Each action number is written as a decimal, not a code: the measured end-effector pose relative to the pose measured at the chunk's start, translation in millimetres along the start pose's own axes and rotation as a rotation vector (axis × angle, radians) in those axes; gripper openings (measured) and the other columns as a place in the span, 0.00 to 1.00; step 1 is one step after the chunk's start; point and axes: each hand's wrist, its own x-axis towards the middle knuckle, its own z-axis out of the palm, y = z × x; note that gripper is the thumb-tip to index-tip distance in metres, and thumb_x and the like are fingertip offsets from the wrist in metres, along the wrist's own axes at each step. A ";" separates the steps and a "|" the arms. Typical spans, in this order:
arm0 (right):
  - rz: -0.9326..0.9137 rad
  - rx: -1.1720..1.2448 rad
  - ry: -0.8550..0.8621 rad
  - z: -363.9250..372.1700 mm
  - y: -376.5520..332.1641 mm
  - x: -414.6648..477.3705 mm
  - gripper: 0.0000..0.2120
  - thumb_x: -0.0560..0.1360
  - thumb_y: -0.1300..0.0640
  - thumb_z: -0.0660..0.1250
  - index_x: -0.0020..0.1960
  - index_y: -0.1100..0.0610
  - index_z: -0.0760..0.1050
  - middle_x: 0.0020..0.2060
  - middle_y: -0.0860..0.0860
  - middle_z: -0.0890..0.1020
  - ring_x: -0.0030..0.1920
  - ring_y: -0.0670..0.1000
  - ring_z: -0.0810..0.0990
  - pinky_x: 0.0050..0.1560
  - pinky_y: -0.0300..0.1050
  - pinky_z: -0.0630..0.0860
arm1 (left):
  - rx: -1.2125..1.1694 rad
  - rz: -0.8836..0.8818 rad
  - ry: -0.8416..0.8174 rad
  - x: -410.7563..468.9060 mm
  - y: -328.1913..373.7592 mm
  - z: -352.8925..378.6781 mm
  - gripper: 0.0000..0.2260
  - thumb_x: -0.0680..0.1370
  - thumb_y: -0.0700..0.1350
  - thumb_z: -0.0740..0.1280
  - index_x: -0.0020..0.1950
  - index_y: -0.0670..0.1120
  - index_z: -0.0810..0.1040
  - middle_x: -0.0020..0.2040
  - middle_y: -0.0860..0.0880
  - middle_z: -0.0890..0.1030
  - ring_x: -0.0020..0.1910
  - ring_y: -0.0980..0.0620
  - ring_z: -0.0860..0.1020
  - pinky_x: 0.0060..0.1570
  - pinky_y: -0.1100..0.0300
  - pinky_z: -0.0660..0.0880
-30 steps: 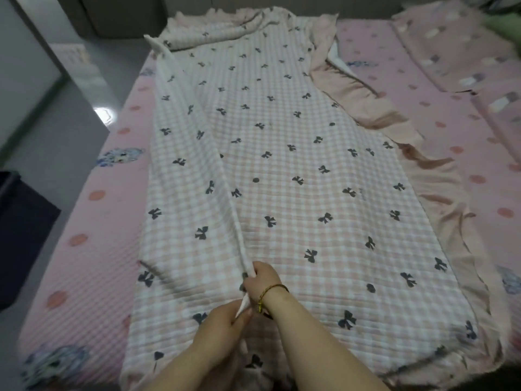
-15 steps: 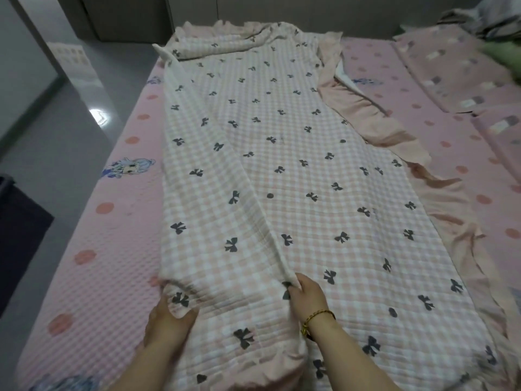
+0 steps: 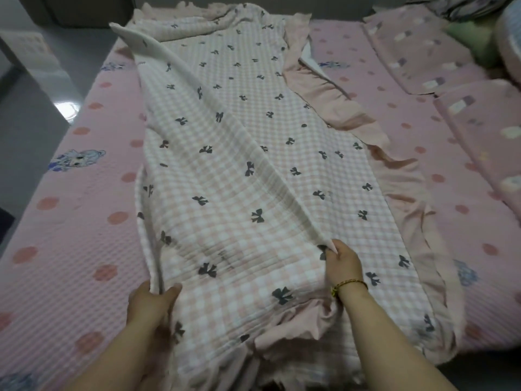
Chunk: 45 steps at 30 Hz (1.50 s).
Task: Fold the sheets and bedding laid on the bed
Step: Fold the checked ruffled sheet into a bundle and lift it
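Observation:
A pink-and-white checked quilt (image 3: 253, 153) with dark bows and a pink ruffled border lies lengthwise on the bed, its left part doubled over the rest. My left hand (image 3: 150, 301) grips the quilt's left folded edge near the foot of the bed. My right hand (image 3: 342, 261), with a gold bracelet at the wrist, pinches the free edge of the folded-over layer near the middle. The fabric between both hands is lifted and stretched.
The mattress cover (image 3: 70, 249) is pink with red dots and cartoon prints. Two pink pillows (image 3: 423, 49) lie at the far right, with bundled bedding (image 3: 485, 24) in the corner. Grey floor (image 3: 25, 122) runs along the bed's left side.
My hands have spread apart: the left went out to the quilt's left edge, the right moved rightward carrying the folded edge. The folded-over layer is wider now.

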 end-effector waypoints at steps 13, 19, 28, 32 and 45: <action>0.379 -0.024 0.105 -115.0 169.1 12.7 0.13 0.79 0.66 0.54 0.56 0.63 0.76 0.52 0.60 0.78 0.46 0.53 0.69 0.51 0.43 0.67 | 0.427 0.196 0.129 -57.5 11.2 103.7 0.32 0.74 0.42 0.67 0.75 0.43 0.57 0.73 0.40 0.62 0.70 0.38 0.64 0.66 0.43 0.63; 0.468 -0.044 0.032 -99.4 174.0 21.0 0.14 0.79 0.60 0.59 0.60 0.64 0.75 0.60 0.62 0.76 0.58 0.61 0.73 0.57 0.45 0.68 | 0.346 0.203 0.052 -52.0 -3.2 86.1 0.16 0.82 0.47 0.54 0.64 0.42 0.73 0.61 0.39 0.76 0.54 0.40 0.75 0.54 0.54 0.69; 0.431 -0.126 -0.027 -89.6 161.3 6.9 0.18 0.80 0.57 0.58 0.63 0.67 0.71 0.60 0.66 0.74 0.56 0.62 0.73 0.57 0.48 0.68 | 0.336 0.077 0.186 -48.7 -13.2 39.1 0.13 0.81 0.43 0.55 0.60 0.40 0.75 0.50 0.37 0.78 0.41 0.43 0.71 0.41 0.55 0.66; 0.398 -0.126 -0.032 -86.3 149.5 -1.2 0.16 0.79 0.60 0.58 0.61 0.70 0.71 0.59 0.68 0.74 0.52 0.62 0.72 0.56 0.49 0.68 | 0.238 0.087 0.206 -57.0 -12.3 31.3 0.17 0.80 0.43 0.57 0.69 0.43 0.68 0.63 0.39 0.74 0.53 0.39 0.74 0.49 0.52 0.69; 0.087 0.173 -0.177 -93.1 69.9 -25.2 0.14 0.79 0.64 0.58 0.63 0.64 0.72 0.52 0.55 0.76 0.50 0.49 0.71 0.46 0.34 0.65 | 0.263 0.706 -0.429 -152.0 107.2 126.4 0.16 0.81 0.41 0.57 0.70 0.47 0.68 0.67 0.47 0.73 0.61 0.51 0.73 0.54 0.63 0.68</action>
